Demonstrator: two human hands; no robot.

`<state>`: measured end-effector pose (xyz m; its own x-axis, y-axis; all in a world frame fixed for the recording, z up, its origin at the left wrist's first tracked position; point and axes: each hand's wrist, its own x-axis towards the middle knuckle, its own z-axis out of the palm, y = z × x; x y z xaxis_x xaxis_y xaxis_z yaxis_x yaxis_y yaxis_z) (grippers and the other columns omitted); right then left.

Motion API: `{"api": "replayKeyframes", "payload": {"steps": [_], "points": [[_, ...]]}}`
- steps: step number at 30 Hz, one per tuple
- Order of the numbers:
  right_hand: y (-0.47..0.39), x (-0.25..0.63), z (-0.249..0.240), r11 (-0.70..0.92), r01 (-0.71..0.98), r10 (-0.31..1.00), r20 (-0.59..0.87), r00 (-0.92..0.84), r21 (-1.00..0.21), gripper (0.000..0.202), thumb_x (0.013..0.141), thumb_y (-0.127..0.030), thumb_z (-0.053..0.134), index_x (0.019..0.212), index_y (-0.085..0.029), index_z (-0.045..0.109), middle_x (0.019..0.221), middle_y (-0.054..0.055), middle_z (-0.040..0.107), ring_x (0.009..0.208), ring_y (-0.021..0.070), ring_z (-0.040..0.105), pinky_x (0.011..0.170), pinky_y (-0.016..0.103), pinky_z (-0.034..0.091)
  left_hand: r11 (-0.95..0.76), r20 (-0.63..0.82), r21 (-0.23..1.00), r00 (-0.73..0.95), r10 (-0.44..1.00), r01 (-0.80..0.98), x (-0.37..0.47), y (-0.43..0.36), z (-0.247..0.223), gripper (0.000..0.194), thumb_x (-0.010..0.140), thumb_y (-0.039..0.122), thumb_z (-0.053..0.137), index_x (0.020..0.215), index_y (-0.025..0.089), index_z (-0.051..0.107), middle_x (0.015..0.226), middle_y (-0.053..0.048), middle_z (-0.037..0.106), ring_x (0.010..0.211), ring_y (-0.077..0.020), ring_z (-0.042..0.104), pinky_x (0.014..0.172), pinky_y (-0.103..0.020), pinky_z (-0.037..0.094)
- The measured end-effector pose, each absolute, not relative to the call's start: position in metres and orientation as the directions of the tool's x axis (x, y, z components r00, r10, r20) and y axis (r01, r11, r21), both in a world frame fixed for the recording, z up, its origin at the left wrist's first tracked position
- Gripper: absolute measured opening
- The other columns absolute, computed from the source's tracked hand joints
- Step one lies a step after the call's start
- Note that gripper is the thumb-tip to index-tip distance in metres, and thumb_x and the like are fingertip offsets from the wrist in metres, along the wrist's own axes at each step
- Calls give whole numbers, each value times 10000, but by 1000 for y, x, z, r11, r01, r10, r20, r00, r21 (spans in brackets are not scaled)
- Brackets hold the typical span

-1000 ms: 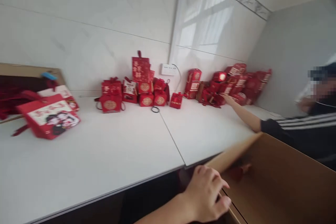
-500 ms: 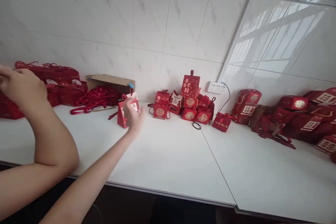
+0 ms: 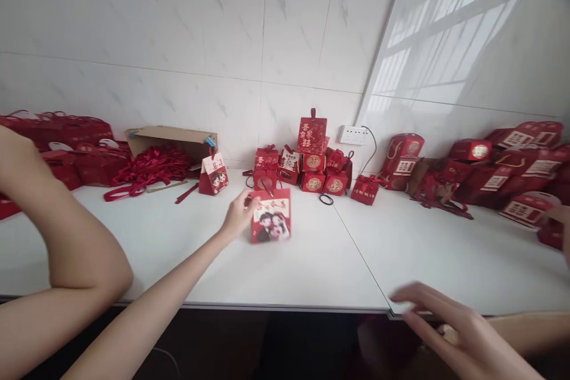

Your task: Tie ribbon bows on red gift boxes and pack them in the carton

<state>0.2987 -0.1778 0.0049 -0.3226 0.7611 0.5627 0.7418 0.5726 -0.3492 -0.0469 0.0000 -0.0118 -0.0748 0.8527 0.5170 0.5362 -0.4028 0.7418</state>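
My left hand (image 3: pixel 239 212) grips the left edge of a small red gift box (image 3: pixel 272 227), holding it over the middle of the white table. The box has a ribbon on top and a printed cartoon couple on a pale panel, slightly blurred by motion. At the lower right, my right hand (image 3: pixel 449 320) hovers by the table's front edge, fingers stretched and apart, nothing between them. A similar red-and-white box (image 3: pixel 214 175) stands beyond my left forearm. Just behind the held box are more red boxes (image 3: pixel 266 160), partly hidden by it.
Another person's bent arm (image 3: pixel 84 237) rests at left; another hand (image 3: pixel 561 214) shows at the right edge. A cardboard box (image 3: pixel 173 132) with red ribbons (image 3: pixel 154 166), a black ring (image 3: pixel 326 199), a power strip (image 3: pixel 354 135) and red bags (image 3: pixel 516 169) line the wall.
My left hand, earlier blurred and open before the standing box at left, has moved right and now holds a couple-printed box. My right hand has come into view. The camera view has shifted.
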Motion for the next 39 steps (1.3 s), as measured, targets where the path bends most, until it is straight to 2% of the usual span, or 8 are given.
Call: {"api": "replayKeyframes", "payload": {"steps": [3, 5, 9, 13, 15, 19, 29, 39], "points": [[-148, 274, 10, 587, 772, 727, 579, -369, -245, 205, 874, -313, 509, 1068, -266, 554, 1109, 94, 584, 956, 220, 630, 761, 345, 554, -508, 502, 740, 141, 853, 441, 5, -28, -15, 225, 843, 399, 459, 868, 190, 540, 737, 16, 601, 663, -130, 564, 621, -224, 445], [-127, 258, 9, 581, 783, 681, 658, -320, -221, 287, 869, -323, 517, 1132, -214, 482, 1157, 141, 526, 1042, 251, 584, 822, 394, 535, -572, 503, 741, 275, 820, 351, 31, -45, -15, 205, 862, 376, 447, 853, 188, 527, 735, 19, 573, 654, -117, 530, 593, -213, 419], [-100, 243, 1, 559, 784, 669, 705, -235, -270, 216, 843, -266, 536, 1026, -177, 463, 972, 106, 547, 817, 207, 619, 681, 345, 547, -616, 494, 751, 419, 762, 236, 57, -58, -11, 122, 859, 308, 461, 846, 190, 492, 757, 16, 550, 678, -114, 520, 626, -225, 423], [-96, 244, -7, 551, 796, 643, 736, -211, -253, 66, 856, -235, 481, 901, -187, 479, 835, 51, 536, 646, 154, 583, 570, 281, 510, -657, 571, 745, 400, 717, 112, 73, -45, 1, 178, 817, 286, 536, 913, 205, 409, 853, -2, 567, 813, -135, 576, 741, -261, 456], [-95, 246, -10, 531, 816, 632, 748, -203, -227, 58, 863, -232, 459, 894, -190, 484, 824, 45, 539, 624, 142, 571, 545, 259, 491, -688, 603, 720, 408, 685, 90, 82, -38, 8, 147, 823, 275, 533, 852, 208, 406, 791, 17, 552, 767, -121, 574, 731, -249, 460], [-91, 254, -15, 462, 866, 589, 797, -138, -191, 49, 840, -221, 464, 873, -192, 484, 806, 43, 536, 591, 137, 555, 499, 243, 465, -745, 647, 662, 443, 621, 77, 103, -33, 11, 79, 852, 248, 492, 797, 195, 473, 742, 24, 556, 677, -101, 558, 674, -221, 467], [-85, 256, -26, 468, 872, 462, 881, -106, -141, 149, 811, -134, 447, 936, -213, 469, 796, 35, 503, 620, 142, 536, 519, 247, 479, -782, 717, 623, 381, 584, 24, 112, -37, -15, 177, 869, 243, 517, 1002, 213, 630, 914, -22, 633, 800, -125, 610, 737, -238, 503], [-92, 267, -15, 536, 802, 603, 784, -146, -263, 101, 891, -195, 415, 888, -198, 516, 750, 12, 457, 589, 116, 464, 529, 235, 427, -759, 695, 651, 417, 585, -20, 110, -37, -10, 278, 814, 169, 527, 1064, 204, 644, 983, -46, 640, 877, -149, 616, 779, -255, 522]]}}
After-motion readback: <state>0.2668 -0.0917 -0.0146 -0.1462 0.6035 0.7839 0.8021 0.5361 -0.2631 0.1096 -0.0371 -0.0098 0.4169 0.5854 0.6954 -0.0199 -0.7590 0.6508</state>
